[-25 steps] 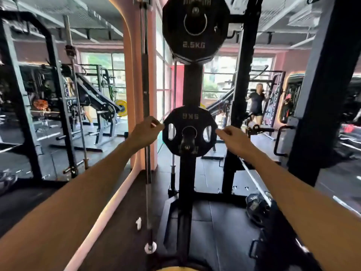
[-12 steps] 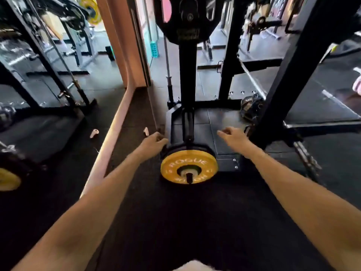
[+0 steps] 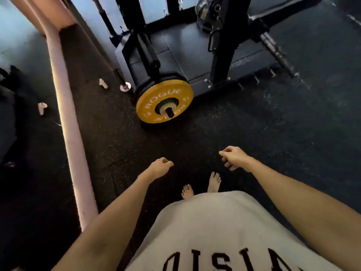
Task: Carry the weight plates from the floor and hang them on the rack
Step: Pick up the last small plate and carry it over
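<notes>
Both arms extended downward, empty.
Left hand (image 3: 161, 166) and right hand (image 3: 233, 157) loosely curled; yellow plate (image 3: 154, 108) at 11 o'clock.

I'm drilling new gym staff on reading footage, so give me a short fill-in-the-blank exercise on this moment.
1. The plate on the low peg is coloured ____.
2. The word printed on that plate is ____.
3. The left hand and right hand hold ____.
4. The person's feet on the floor are ____.

Missing words: yellow; ROGUE; nothing; bare
</notes>
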